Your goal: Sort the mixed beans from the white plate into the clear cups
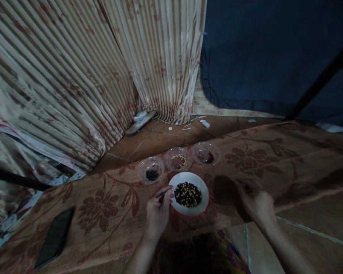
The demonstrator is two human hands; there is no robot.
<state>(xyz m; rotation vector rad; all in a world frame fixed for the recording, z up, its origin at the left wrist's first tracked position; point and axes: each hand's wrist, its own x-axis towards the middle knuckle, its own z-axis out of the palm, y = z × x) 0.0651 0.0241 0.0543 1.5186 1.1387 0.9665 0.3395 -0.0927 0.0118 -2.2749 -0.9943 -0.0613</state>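
Looking partway, by my judgement: the bowl [188, 176] is sitting mid-table in front of the cups and is holding a mixed heap of dark and yellow grains [188, 195], dark ones dominating. Three clear cups are standing in a row just beyond it: the left cup [140, 166] is holding a small dark pile, the middle cup [169, 156] some yellow grains, the right cup [198, 155] a small dark-reddish pile. All three piles are looking small, so most of the heap is apparently waiting in the bowl. The left hand [159, 207] is narrowing its fingers at the bowl's left rim; a pale sliver is showing there, too blurred to name, so can't tell if it's gripping that or the rim. The right hand [257, 199] is blurring, fingers looking curled, right of the bowl; can't tell if it's carrying anything. Edges: the table [108, 224] is running narrow front to back, the cups are standing close to its far edge, and the bowl is leaving only a modest strip before the near edge. Sideways room is looking better: bare cloth is lying between the bowl and the phone [55, 238] on the left, and more is stretching beyond the right cup.
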